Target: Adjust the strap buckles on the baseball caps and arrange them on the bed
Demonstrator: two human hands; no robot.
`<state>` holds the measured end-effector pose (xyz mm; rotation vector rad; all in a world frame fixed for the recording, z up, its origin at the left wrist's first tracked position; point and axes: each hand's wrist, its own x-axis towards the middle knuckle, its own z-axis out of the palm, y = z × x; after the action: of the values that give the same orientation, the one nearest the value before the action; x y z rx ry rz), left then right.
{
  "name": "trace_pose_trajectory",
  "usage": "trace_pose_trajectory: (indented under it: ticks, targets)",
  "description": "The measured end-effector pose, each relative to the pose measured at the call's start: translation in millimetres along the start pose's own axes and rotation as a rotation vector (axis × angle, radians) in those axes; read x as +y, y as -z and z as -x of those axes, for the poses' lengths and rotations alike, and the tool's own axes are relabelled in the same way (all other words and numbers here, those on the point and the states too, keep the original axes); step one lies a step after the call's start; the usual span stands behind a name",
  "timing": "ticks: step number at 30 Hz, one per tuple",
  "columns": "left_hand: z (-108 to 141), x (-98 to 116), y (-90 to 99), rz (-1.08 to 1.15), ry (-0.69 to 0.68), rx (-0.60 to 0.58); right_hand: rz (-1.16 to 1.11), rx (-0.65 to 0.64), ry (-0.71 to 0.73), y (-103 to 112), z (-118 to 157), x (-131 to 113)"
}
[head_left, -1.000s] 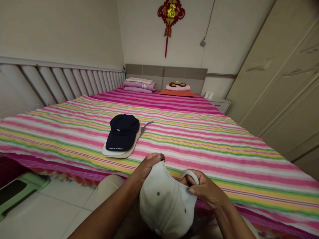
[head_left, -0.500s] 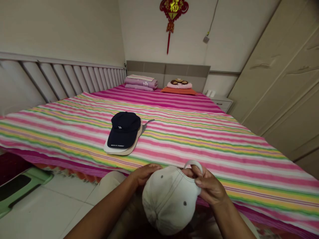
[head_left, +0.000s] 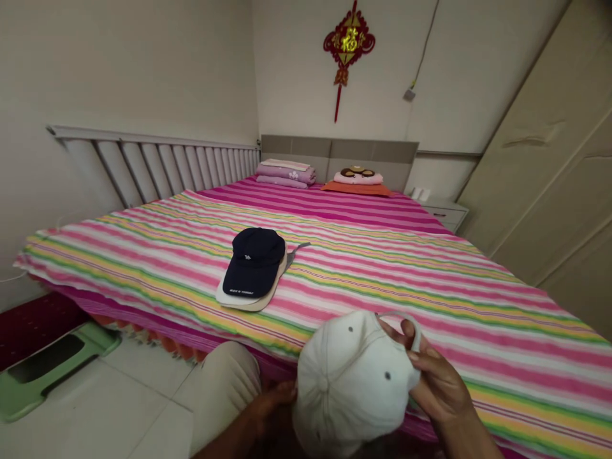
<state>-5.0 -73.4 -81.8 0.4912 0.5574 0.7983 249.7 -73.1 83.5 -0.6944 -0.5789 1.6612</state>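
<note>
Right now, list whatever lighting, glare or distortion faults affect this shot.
Head view: dim, uneven light; the left hand sinks into shadow beside the pale cap; the navy cap is so dark that its folds barely show; gold on the red wall hanging glints; apparent wide-angle stretch, with the wardrobe leaning steeply at the right edge.

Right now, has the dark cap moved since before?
No, the dark cap sits over the same stripes of the blanket; only the view shifted.
</note>
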Motion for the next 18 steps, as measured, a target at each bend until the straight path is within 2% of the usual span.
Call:
trace_pose_trajectory:
  ticks: [3,6,8,11,16,18]
  targets:
    - [2,11,-4.9,0.096,-0.114,-0.024,-0.044,0.095,0.042,8,-11,-5]
    - [2,42,-13.4,0.151,-0.245,0.029,-0.087,0.207,0.078,21,-23,-5]
    - [2,71,-19.8,0.176,-0.329,0.084,-0.117,0.264,0.06,33,-30,-2]
    - [1,122,-34.3,0.174,-0.426,0.156,-0.174,0.283,-0.005,53,-38,6]
    - [2,215,-79.8,0.224,-0.683,0.243,-0.187,0.265,-0.029,74,-39,21]
    - [3,246,-94.4,0.292,-0.799,0.214,-0.195,0.27,-0.047,77,-38,27]
